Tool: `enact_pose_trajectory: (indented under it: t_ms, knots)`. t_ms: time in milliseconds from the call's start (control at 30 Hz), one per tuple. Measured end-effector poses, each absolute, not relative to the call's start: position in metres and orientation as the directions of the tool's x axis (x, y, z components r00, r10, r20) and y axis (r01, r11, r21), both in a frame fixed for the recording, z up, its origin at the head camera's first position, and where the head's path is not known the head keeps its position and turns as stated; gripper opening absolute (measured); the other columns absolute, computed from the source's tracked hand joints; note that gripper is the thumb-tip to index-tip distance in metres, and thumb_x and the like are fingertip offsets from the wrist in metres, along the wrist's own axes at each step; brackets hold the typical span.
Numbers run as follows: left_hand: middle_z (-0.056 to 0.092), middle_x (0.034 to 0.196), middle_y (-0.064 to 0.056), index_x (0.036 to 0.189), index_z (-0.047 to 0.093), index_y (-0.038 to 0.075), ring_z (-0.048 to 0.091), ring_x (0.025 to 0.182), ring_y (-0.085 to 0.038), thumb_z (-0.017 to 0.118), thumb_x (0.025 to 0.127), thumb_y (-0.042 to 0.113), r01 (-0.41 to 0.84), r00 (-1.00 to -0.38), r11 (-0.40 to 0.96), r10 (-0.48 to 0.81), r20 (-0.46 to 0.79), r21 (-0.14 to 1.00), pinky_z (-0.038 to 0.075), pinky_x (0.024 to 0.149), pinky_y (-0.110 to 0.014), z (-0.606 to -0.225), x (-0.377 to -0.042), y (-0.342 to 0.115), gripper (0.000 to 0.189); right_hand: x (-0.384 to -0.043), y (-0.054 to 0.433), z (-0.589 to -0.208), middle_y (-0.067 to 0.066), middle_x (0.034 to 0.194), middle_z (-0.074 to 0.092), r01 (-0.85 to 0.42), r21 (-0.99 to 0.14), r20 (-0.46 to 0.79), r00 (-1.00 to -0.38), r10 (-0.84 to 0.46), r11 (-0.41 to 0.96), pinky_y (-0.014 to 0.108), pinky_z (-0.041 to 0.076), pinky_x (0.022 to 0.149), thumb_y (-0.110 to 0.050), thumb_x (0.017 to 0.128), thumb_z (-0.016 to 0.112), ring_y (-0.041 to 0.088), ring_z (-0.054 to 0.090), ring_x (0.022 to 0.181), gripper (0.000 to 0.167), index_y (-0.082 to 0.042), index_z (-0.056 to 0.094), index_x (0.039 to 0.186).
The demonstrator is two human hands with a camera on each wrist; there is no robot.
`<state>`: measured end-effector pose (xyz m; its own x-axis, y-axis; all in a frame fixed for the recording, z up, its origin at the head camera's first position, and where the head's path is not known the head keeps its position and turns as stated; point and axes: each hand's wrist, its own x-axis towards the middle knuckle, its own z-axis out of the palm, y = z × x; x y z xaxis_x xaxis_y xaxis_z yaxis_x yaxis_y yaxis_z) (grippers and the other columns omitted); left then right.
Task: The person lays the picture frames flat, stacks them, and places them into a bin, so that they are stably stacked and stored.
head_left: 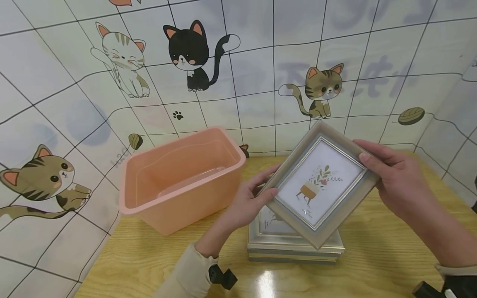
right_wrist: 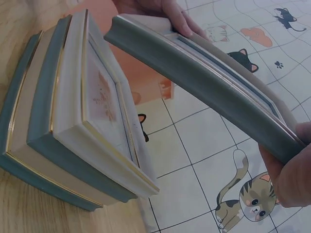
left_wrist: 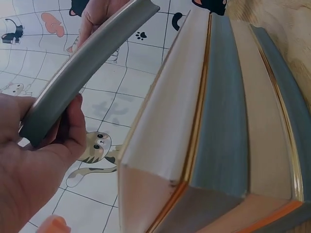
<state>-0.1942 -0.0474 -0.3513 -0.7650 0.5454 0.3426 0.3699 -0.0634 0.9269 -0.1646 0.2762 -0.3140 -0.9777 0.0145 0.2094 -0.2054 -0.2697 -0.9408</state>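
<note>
Both hands hold a picture frame tilted above a stack of other frames. Its border is silvery beige with a grey-green outer side, and its print shows a plant in a brown pot on legs. My left hand pinches the lower left edge, thumb on the front. At the upper right edge, my right hand grips with the thumb on the front and fingers behind. In the right wrist view the stacked frames alternate pale and grey-green sides with gold lines. The held frame partly covers the top one.
A pink plastic bin stands at the left on the wooden table, with its inside visible. Behind the table rises a wall covering with a grid and cartoon cats.
</note>
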Motion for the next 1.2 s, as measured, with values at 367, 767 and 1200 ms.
enact_pose_trajectory:
  t_ms: [367,767,1200]
  knots:
    - [0.071,0.111,-0.019,0.127,0.07,-0.004,0.07,0.08,-0.015,0.07,0.094,0.0,0.294,-0.92,-0.092,0.242,0.308,0.951,0.059,0.072,-0.031,-0.349,-0.201,-0.043,0.034,-0.16,0.27,-0.312,0.0,0.13,0.059,-0.176,-0.935,0.165,-0.984,0.062,-0.307,0.023,0.056,0.084,0.0,0.099,0.066,0.01,0.067,0.102,0.036,-0.01,0.07,0.133]
    - [0.069,0.099,-0.008,0.12,0.073,-0.002,0.063,0.075,-0.012,0.073,0.093,0.004,0.171,-0.969,-0.114,0.162,0.189,0.979,0.056,0.064,-0.025,-0.354,-0.21,-0.045,0.028,-0.13,0.278,-0.335,-0.015,0.105,0.074,-0.155,-0.924,0.184,-0.982,0.05,0.349,0.028,0.059,0.067,-0.011,0.097,0.073,0.007,0.071,0.087,0.039,-0.019,0.066,0.135]
    - [0.071,0.119,0.002,0.113,0.08,0.013,0.048,0.089,-0.017,0.076,0.092,0.011,0.176,-0.983,0.198,0.088,0.161,0.964,0.037,0.069,-0.03,-0.361,-0.215,-0.047,0.021,-0.1,0.251,-0.37,0.02,0.111,0.069,-0.078,-0.945,0.085,-0.996,0.008,0.319,0.044,0.06,0.06,-0.007,0.097,0.07,0.014,0.073,0.082,0.051,0.004,0.05,0.142]
